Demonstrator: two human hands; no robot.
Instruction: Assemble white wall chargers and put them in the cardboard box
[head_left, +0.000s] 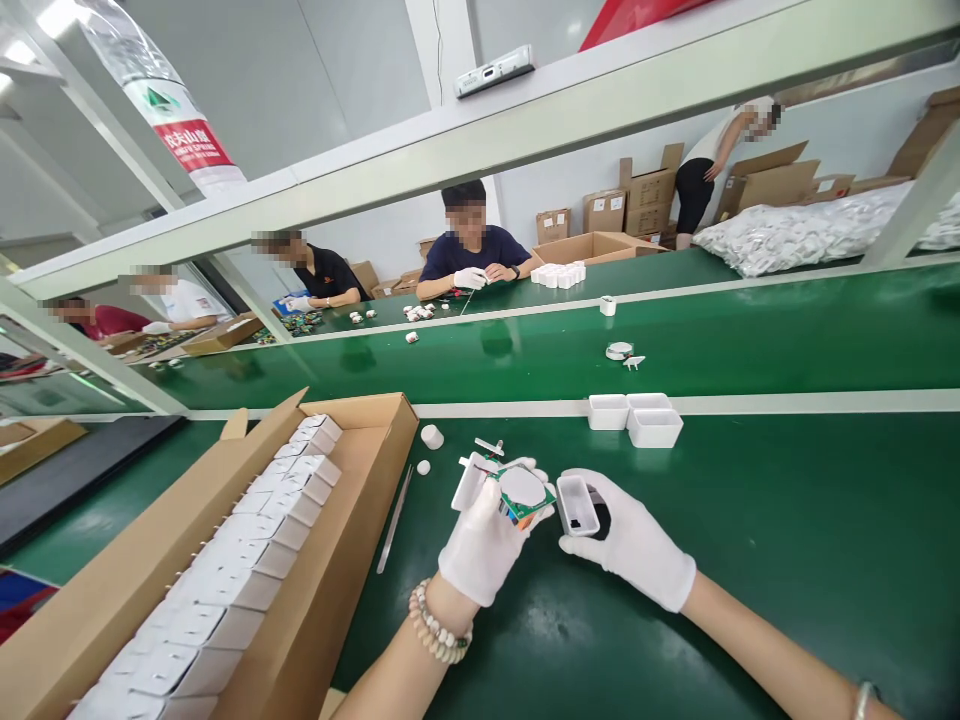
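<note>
My left hand (484, 545), in a white glove, grips a green circuit board (523, 490) with a round white disc on top. A white plastic cover piece (471, 481) sticks out beside the board at the same hand. My right hand (637, 535), also gloved, holds a small white open-topped plastic case (577, 505) between thumb and fingers. Its opening is tilted toward me, and a small black part shows inside. Board and case are close together over the green bench (720, 560).
An open cardboard box (397, 410) with rows of white cartons (247, 540) stands at left. Beside it lie a thin clear stick (395, 520) and a white cap (432, 436). White cases (655, 425) sit ahead, near the conveyor (495, 350). Several people work beyond.
</note>
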